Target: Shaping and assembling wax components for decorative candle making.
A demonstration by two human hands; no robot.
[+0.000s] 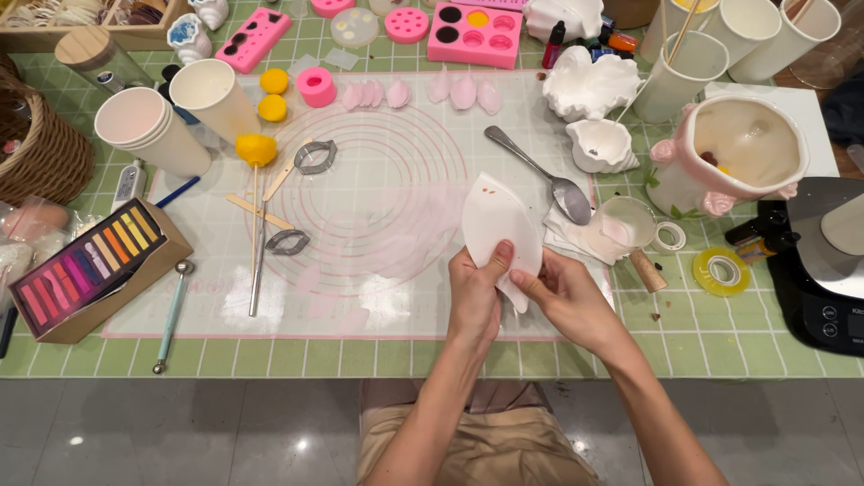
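Note:
Both my hands hold a white, leaf-shaped flexible mould (500, 221) just above the pale work mat (378, 189). My left hand (474, 292) pinches its lower left edge with the thumb on top. My right hand (567, 292) grips the lower right edge from the side. The mould's pointed top tilts away from me and has small brown specks near the tip. A metal spoon (540, 175) lies on the mat just right of the mould.
Pink petals (463, 92) lie in a row at the mat's far edge. Paper cups (171, 112), yellow balls (272, 94), metal cutters (301, 198), a box of coloured chalks (90, 261), pink moulds (474, 34), a pink-trimmed pot (738, 148), tape rolls (720, 270) and a black scale (823, 261) surround it.

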